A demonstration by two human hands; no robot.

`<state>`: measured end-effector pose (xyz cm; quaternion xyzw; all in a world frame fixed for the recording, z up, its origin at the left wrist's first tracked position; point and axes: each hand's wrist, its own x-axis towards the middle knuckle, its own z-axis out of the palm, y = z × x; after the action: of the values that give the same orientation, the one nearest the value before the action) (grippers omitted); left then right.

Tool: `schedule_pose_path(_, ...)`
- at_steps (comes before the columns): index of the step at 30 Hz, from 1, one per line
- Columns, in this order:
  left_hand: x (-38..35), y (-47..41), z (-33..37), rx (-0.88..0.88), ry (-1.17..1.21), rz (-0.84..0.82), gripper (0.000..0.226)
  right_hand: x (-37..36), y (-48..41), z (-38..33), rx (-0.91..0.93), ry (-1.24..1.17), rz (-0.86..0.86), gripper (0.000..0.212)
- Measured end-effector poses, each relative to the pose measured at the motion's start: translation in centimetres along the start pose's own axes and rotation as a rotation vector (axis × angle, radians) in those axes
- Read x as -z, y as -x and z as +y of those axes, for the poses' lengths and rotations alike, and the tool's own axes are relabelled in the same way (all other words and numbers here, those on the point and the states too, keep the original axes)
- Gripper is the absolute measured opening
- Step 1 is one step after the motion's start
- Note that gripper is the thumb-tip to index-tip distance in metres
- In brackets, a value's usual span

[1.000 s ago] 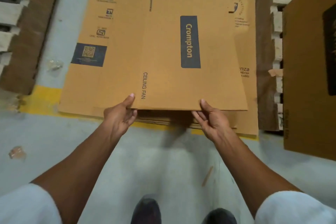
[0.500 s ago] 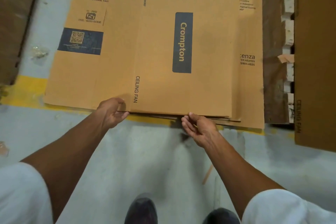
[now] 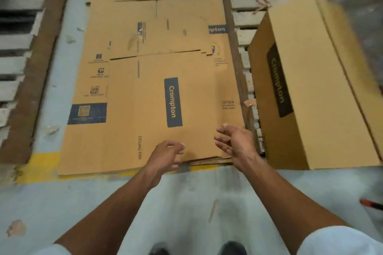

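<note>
Two hands hang over the near edge of the pile, and neither holds anything. The left hand (image 3: 165,156) has its fingers (image 3: 176,146) loosely curled above the front edge of the flat carton (image 3: 145,99). The right hand (image 3: 236,145) is spread, palm turned inward, over the carton's near right corner. Whether either hand brushes the cardboard I cannot tell from here, but nothing is gripped.

The flat carton, the one with the dark "Crompton" label, lies face up on top of a stack of flattened cartons (image 3: 87,147) on the floor (image 3: 186,203). Its front edge sits close to the yellow line (image 3: 39,163). It looks settled: flat, roughly square with the sheets under it, no corner lifted.

So I would judge this sheet's place on the pile as good as done. It needs at most a nudge to line its edges up. What seems left is the next carton. A made-up box (image 3: 315,97) stands just to the right, leaning against the pallet (image 3: 244,6), and is not yet flattened. If the job is breaking boxes down and piling them, that one is still to do.
</note>
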<state>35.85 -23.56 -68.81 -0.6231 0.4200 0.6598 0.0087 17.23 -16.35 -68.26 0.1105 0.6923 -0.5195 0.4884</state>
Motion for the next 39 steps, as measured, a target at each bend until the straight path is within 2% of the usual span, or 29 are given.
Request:
schedule_pose_path(5, -9.9, 6.5, 11.0, -0.136, -0.019, -0.092, 0.019, 7.5, 5.9, -13.5, 0.443, 0.222, 0.025, 0.006)
schedule_pose_path(8, -16.5, 9.8, 14.8, -0.176, -0.057, -0.171, 0.018, 15.1, 7.4, -18.4, 0.571, 0.312, 0.198, 0.007)
schedule_pose_path(13, -24.7, 10.4, 13.9, -0.170, -0.120, -0.289, 0.033, 28.7, 5.2, -18.6, 0.474, 0.444, 0.453, 0.008)
schedule_pose_path(17, -29.0, 7.5, 10.0, -0.095, -0.123, -0.290, 0.070, 35.5, 2.5, -15.4, 0.371, 0.532, 0.545, 0.023)
schedule_pose_path(21, -31.8, 4.4, 6.5, -0.110, -0.058, -0.259, 0.092, 38.6, -1.6, -12.6, 0.284, 0.495, 0.432, 0.048)
schedule_pose_path(24, -32.2, 2.5, 4.5, -0.133, 0.011, -0.230, 0.119, 38.9, -4.4, -11.4, 0.251, 0.430, 0.309, 0.046)
schedule_pose_path(25, -32.2, 2.2, 3.9, -0.160, 0.039, -0.229, 0.117, 38.9, -4.9, -11.2, 0.237, 0.388, 0.289, 0.042)
schedule_pose_path(28, -32.2, 2.8, 2.9, -0.240, 0.121, -0.263, 0.086, 39.3, -5.6, -10.9, 0.218, 0.246, 0.298, 0.044)
schedule_pose_path(29, -32.0, 3.3, 3.0, -0.250, 0.144, -0.253, 0.083, 39.3, -5.2, -10.9, 0.232, 0.245, 0.288, 0.035)
schedule_pose_path(32, -30.2, 4.8, 5.0, -0.260, 0.247, -0.181, 0.108, 38.2, -3.3, -12.1, 0.263, 0.222, 0.234, 0.019)
schedule_pose_path(33, -29.3, 5.5, 6.2, -0.278, 0.250, -0.156, 0.104, 37.6, -2.7, -12.8, 0.290, 0.185, 0.203, 0.021)
schedule_pose_path(36, -26.4, 8.3, 10.6, -0.337, 0.202, -0.145, 0.039, 34.5, 0.1, -15.5, 0.353, 0.096, 0.137, 0.030)
schedule_pose_path(37, -25.4, 9.0, 12.2, -0.367, 0.175, -0.155, 0.031, 33.4, 1.3, -16.4, 0.356, 0.109, 0.121, 0.029)
schedule_pose_path(39, -23.7, 11.4, 15.8, -0.409, 0.109, -0.154, 0.031, 31.4, 3.8, -17.6, 0.373, 0.129, 0.090, 0.026)
